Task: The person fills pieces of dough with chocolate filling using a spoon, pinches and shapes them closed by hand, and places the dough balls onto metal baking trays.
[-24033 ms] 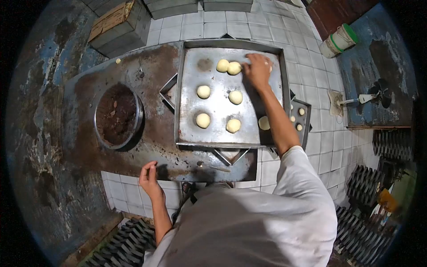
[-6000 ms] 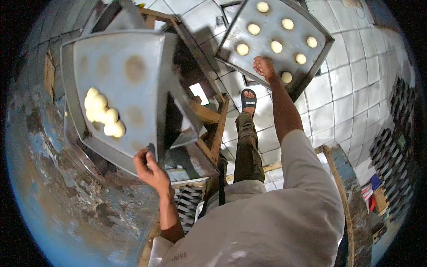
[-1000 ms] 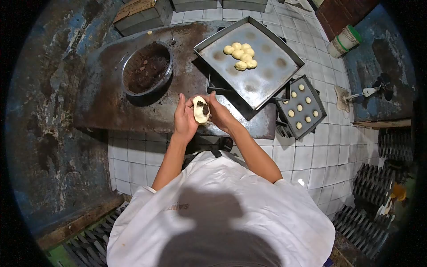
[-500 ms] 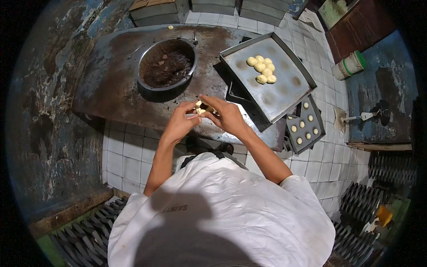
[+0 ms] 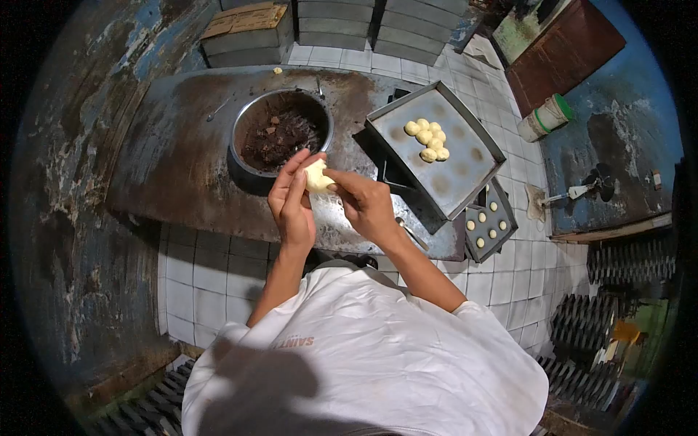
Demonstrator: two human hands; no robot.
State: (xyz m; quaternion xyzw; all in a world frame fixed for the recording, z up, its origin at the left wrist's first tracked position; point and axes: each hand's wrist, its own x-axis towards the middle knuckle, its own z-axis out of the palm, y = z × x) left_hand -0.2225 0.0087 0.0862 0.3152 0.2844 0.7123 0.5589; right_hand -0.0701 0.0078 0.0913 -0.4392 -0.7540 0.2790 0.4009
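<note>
A pale yellow piece of dough (image 5: 317,179) is held between my two hands, above the table's near edge. My left hand (image 5: 292,200) is closed around its left side, with the fingers pointing up. The fingers of my right hand (image 5: 363,202) are bent and pinch the dough's right side. Just beyond my left hand stands a round metal bowl (image 5: 238,161) with dark brown, crumbly filling (image 5: 280,134) inside. To the right, a large metal tray (image 5: 454,178) bears a cluster of several pale dough balls (image 5: 427,138).
A second, lower tray (image 5: 483,245) holds several spaced dough balls. A spoon (image 5: 217,110) and a small dough bit (image 5: 277,70) lie on the worn table (image 5: 174,160). Grey bins (image 5: 338,25) line the back; a white bucket with a green lid (image 5: 545,118) is at right.
The dough between my hands now shows as a broader pale piece, where a dark opening showed before. My left hand has turned more upright. The whole view has tilted, so table things sit lower.
</note>
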